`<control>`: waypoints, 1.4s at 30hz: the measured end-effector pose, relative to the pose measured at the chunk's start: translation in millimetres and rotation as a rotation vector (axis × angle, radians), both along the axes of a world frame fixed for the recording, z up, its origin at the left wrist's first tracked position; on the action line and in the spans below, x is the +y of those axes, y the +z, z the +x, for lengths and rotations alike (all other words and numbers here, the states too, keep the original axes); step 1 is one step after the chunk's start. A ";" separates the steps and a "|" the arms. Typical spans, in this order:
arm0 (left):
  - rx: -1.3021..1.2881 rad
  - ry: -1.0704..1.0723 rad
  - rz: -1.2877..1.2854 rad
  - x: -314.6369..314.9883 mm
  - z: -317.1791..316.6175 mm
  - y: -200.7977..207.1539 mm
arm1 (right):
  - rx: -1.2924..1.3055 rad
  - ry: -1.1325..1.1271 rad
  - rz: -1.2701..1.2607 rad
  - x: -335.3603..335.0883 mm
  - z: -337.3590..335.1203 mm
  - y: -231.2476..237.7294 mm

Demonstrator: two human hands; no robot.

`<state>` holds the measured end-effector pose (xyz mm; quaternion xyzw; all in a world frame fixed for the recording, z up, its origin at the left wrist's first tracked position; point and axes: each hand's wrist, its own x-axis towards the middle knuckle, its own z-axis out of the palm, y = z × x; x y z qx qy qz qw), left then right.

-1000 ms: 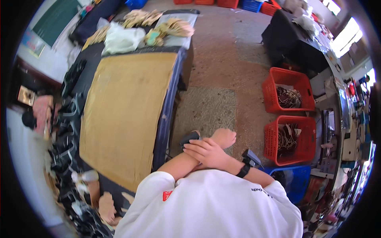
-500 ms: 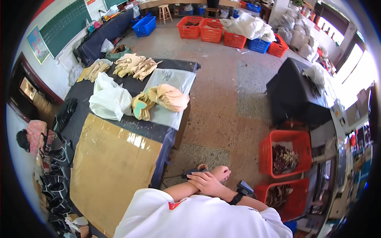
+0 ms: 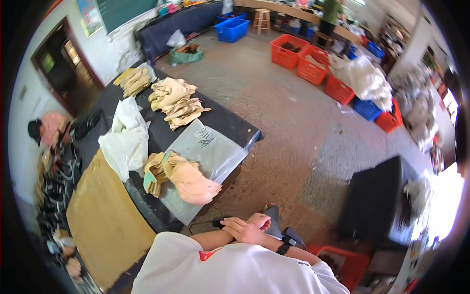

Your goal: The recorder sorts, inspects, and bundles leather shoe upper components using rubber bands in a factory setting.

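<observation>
Behind the right grip (image 3: 246, 232), the wristband (image 3: 283, 248) is black, the shirt (image 3: 235, 274) white with a red patch (image 3: 206, 255). Ahead-left, pinkish-tan stacked pieces (image 3: 192, 182) show mint green; the tabletop (image 3: 227, 120) is black.

We are seeing the right hand (image 3: 240, 230) covering part of the left forearm (image 3: 211, 239), the upper edge cropping a green-shirted co-worker (image 3: 333, 11) and the chalkboard (image 3: 128, 12), and the white shirt (image 3: 235, 274) partly hiding a red basket (image 3: 356, 268), whose contents are appearing too blurred to identify.
</observation>
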<state>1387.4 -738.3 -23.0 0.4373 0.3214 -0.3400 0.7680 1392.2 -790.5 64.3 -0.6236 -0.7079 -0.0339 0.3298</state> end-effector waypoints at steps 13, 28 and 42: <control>-0.190 0.526 0.237 56.2 198.6 39.5 | 0.045 0.585 -0.172 60.8 225.0 20.5; -0.186 1.288 -0.113 153.4 248.1 77.2 | 0.527 0.291 -0.377 308.6 408.1 -11.7; -0.101 2.075 0.068 197.6 298.1 73.7 | 0.414 0.560 -0.295 385.4 426.2 -56.5</control>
